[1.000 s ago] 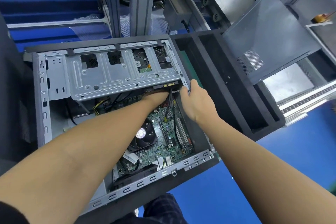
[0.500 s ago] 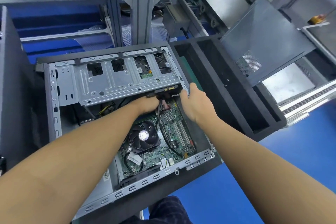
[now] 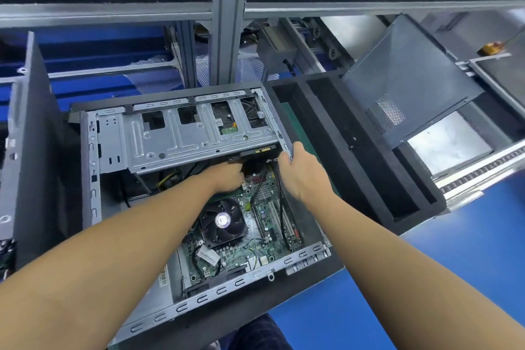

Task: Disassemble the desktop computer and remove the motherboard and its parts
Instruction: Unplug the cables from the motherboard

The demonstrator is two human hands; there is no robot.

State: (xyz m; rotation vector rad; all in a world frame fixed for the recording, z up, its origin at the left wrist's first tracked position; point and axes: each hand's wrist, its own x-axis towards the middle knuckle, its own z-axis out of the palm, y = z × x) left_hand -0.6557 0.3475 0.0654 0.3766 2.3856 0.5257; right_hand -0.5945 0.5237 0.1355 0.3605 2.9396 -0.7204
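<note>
Fingers (image 3: 284,159) still on case (image 3: 199,297) (right hand (image 3: 301,173))

computer case (image 3: 93,179) open, on side | motherboard (image 3: 255,239) green, seated inside

I count one open computer case (image 3: 93,179), and inside it one motherboard (image 3: 264,207), one cooler fan (image 3: 223,220) and one drive cage (image 3: 176,136) with four cut-out windows (image 3: 153,120). Two hands are in view: one left hand (image 3: 227,176) and one right hand (image 3: 301,170). I also see one black foam tray (image 3: 369,179) and one loose side panel (image 3: 406,77).
</note>
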